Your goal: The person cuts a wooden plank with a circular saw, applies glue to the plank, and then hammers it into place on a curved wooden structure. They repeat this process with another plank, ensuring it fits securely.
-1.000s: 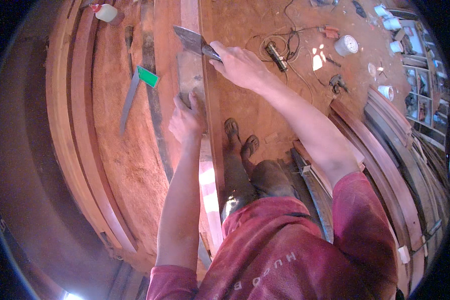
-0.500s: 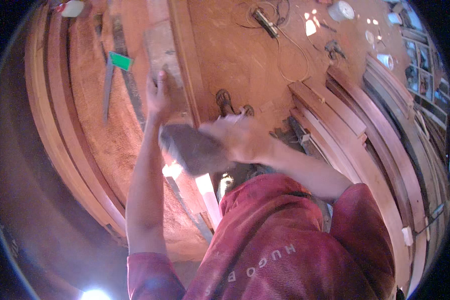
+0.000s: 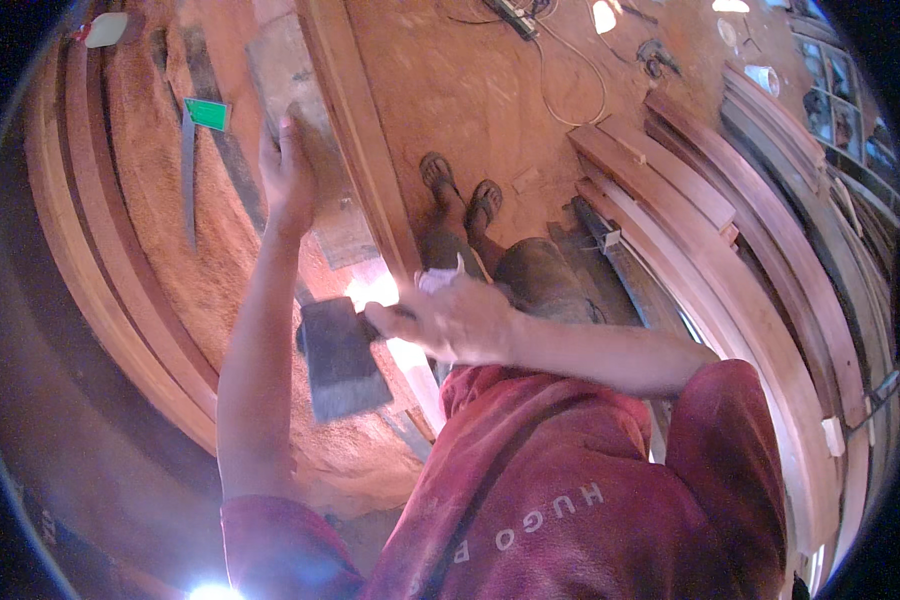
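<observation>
Stretching over the floor right of the grey board [image 3: 325,170]: timber stack [image 3: 670,220], lengths roughly parallel, probably to save space. Left of the board: sawdust-covered bench [image 3: 160,200], then 2 long beams [image 3: 125,235], likely set out there to leave the middle usable. Along the board's right edge: long brown plank [image 3: 370,170]. Board seems to lie lengthwise beside it, maybe lined up on purpose.

Left hand [image 3: 288,190] is on the board's left side, thumb on top, other fingers hidden, so can't tell if it's a full grip. My read: steadying it. Wide-bladed dark tool [image 3: 340,365] is off the board's near end, apart from it in view. Right hand [image 3: 460,320], a bit blurred, is wrapped round the tool's handle, I'd guess for control of blade angle.

Green-handled square [image 3: 208,114] left of the board, likely parked within reach. Containers: white tub [image 3: 763,80] far right of the board, contents too small to tell. Red-capped white bottle [image 3: 107,31] far left of it, fill level unreadable.
</observation>
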`<state>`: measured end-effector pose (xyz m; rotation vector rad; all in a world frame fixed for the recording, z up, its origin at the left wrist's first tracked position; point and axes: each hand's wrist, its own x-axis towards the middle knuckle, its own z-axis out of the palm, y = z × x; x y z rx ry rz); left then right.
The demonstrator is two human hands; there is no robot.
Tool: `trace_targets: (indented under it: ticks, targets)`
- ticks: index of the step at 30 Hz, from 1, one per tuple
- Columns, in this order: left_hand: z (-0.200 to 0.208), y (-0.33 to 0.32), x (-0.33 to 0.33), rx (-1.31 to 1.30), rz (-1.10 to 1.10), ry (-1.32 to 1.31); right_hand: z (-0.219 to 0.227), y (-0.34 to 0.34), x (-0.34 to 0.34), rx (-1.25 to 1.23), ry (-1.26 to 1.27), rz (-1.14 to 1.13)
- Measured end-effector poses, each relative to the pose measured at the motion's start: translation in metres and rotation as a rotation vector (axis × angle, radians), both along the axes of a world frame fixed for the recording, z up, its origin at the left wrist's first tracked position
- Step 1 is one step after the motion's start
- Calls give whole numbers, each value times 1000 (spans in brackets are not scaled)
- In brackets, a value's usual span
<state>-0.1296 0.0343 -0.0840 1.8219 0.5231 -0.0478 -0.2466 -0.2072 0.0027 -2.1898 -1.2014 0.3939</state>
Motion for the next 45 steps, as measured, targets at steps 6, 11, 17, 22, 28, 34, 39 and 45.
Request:
trace_targets:
  ticks: [6, 11, 17, 22, 28, 34, 39, 45]
  targets:
    - [-16, 5, 0, -21, 5, -56, 1, 19, -4, -288, 1, -142]
    - [-10, 0, 1, 23, 4, -56, 15, 14, -3, -10, -52, -47]
    - [-18, 5, 6, 178, -55, -129, -14, 5, -5, -314, -10, -126]
    - [-24, 5, 4, 379, -15, -80, -3, 5, -11, 8, -71, -121]
    - [-6, -8, 5, 495, -39, -43, -33, 1, -17, -310, -8, -231]
    - [4, -14, 5, 583, -26, 22, -4, -1, -14, 25, 31, -268]
    - [4, -16, 6, 592, -44, -57, -30, -1, -6, -238, 76, -220]
    - [-1, -17, 0, 719, -22, -38, 2, 1, -16, -137, 171, -266]
